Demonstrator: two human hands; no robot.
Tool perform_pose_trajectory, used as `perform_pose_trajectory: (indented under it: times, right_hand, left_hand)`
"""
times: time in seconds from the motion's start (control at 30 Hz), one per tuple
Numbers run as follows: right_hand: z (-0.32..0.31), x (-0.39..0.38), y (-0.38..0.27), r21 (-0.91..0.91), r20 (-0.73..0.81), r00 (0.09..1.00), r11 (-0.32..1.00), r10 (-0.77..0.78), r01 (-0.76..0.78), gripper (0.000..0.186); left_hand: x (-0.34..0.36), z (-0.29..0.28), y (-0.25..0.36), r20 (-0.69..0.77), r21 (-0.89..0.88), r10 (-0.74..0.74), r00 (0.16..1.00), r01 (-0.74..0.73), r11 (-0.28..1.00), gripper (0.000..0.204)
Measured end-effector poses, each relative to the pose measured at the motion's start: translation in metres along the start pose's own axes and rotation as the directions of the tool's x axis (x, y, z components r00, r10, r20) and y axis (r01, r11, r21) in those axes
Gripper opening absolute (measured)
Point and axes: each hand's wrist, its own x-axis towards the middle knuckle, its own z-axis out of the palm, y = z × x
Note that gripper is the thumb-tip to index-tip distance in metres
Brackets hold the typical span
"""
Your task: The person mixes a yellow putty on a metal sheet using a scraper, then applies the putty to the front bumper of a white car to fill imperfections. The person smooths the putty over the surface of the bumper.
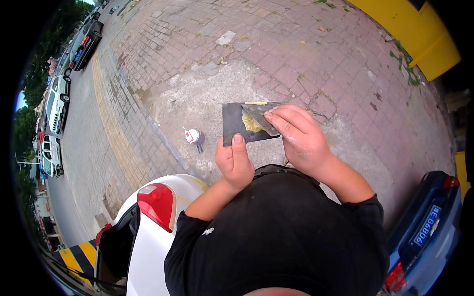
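Note:
My left hand (235,160) grips a dark flat mixing board (233,118) by its near edge, thumb on top. A swirled mound of pale yellow putty (251,122) lies on the board. In my right hand (301,138), pinched between thumb and fingers, is a thin grey scraper (262,118). Its blade slants across the board's right part, against the putty, and covers some of the board. On the ground to the left of the board stands a small round can (199,138) with a red and white thing on its top.
At lower left is a white car (153,246) with a red tail light and an open boot. A blue car (424,237) stands at lower right, a yellow container (419,39) at upper right. Brick paving (276,44) surrounds a rough concrete patch. Parked cars line the road at far left.

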Motion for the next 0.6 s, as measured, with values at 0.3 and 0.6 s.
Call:
perform_pose_trajectory:
  times: [0.3,0.6]
  right_hand:
    - [0.0034,0.0008,-0.0046,0.025,0.061,0.998,0.999,0.023,-0.024,0.047]
    - [0.0072,0.0015,-0.0067,0.014,0.103,0.995,1.0,0.0,-0.002,0.042]
  left_hand:
    - [-0.0001,-0.006,-0.0055,0.016,-0.001,-0.003,1.0,0.003,1.0,0.024]
    - [0.0062,-0.0009,-0.004,-0.058,-0.022,-0.021,0.998,0.019,1.0,0.022]
